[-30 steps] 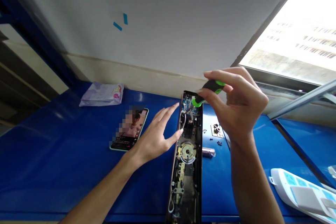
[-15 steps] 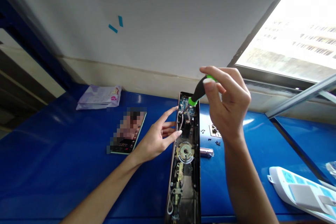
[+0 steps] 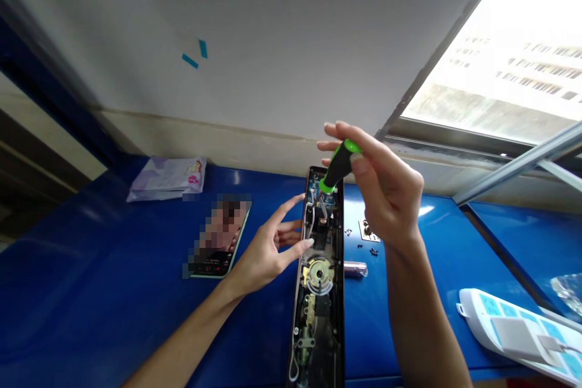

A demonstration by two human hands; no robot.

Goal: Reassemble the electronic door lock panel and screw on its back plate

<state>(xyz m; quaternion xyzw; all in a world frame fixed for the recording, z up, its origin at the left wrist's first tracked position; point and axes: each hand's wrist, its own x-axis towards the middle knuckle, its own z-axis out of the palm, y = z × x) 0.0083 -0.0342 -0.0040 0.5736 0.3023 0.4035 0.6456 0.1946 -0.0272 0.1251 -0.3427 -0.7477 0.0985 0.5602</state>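
A long open door-lock body [image 3: 318, 309] lies lengthwise on the blue table [image 3: 113, 291], showing a circuit board at its far end and a brass round gear in the middle. My right hand [image 3: 386, 194] pinches a black-and-green screwdriver [image 3: 335, 168] upright, its tip down on the far circuit board. My left hand [image 3: 268, 248] rests against the lock's left edge, fingers spread, holding nothing.
A phone [image 3: 218, 236] lies left of the lock, with a purple packet [image 3: 166, 179] behind it near the wall. Small black screws [image 3: 366, 248], a metal plate [image 3: 365, 230] and a silver cylinder [image 3: 354, 268] lie to the right. A white power strip [image 3: 513, 330] sits at the right front.
My right hand moved left and tilted the screwdriver from lying sideways to nearly upright over the circuit board. My left hand's fingers curled a little closer against the lock's edge.
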